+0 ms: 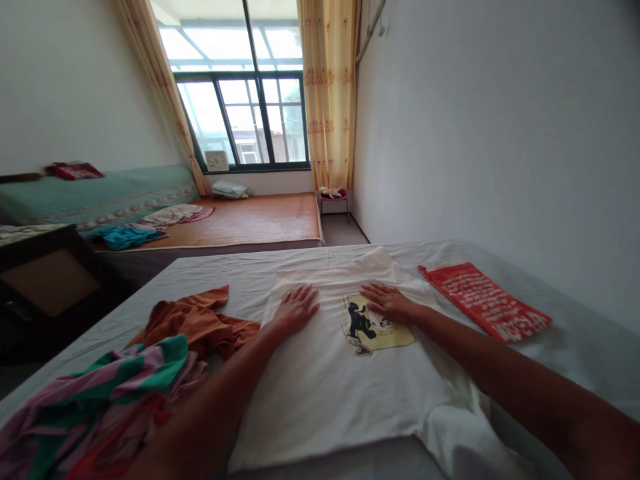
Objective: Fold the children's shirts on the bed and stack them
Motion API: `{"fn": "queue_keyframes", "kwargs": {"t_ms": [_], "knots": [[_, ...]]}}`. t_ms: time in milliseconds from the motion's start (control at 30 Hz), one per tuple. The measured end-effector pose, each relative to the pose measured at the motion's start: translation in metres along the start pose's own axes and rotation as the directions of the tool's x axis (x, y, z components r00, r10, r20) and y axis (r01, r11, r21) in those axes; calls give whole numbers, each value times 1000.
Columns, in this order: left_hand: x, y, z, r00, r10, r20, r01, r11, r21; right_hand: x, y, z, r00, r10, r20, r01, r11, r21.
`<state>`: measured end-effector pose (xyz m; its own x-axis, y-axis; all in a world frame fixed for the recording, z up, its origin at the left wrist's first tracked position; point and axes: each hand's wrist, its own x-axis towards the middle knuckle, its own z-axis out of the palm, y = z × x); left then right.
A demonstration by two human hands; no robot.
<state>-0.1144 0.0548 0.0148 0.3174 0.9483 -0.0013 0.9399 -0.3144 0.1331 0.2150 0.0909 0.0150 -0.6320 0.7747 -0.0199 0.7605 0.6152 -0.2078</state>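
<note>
A white T-shirt (pixel 320 393) with a yellow cartoon print lies spread on the bed with the pale sheet (pixel 240 267). On its left part my left hand (pixel 297 308) rests flat, fingers stretched out. My right hand (pixel 387 303) lies flat across the upper edge of the print, covering some of it, with its fingers extended. Neither hand grips the cloth. At the lower right the shirt's fabric (pixel 460 433) is bunched and folded over.
Left of the shirt lie a rust-brown garment (pixel 195 320) and a heap of pink-and-green striped clothing (pixel 115 393). A folded red cloth (pixel 493 300) with white lettering is at the right, near the wall (pixel 500 133). Beyond stands another bed (pixel 260 217) under the window.
</note>
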Motion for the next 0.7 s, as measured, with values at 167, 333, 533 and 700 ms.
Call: {"fn": "queue_keyframes", "kwargs": {"t_ms": [167, 333, 533, 700], "knots": [[3, -66, -15, 971, -240, -18, 240, 970, 26, -5, 79, -13, 946, 323, -28, -324, 943, -75], [12, -65, -27, 936, -346, -65, 351, 933, 85, 14, 80, -24, 899, 423, -112, -434, 893, -121], [33, -6, -2, 999, 1, -40, -1, 1000, 1, 61, 12, -6, 997, 75, -8, -76, 995, -69], [9, -21, -10, 988, -155, 5, 154, 988, 31, 35, 31, -18, 932, 362, 37, -357, 929, -99]]}}
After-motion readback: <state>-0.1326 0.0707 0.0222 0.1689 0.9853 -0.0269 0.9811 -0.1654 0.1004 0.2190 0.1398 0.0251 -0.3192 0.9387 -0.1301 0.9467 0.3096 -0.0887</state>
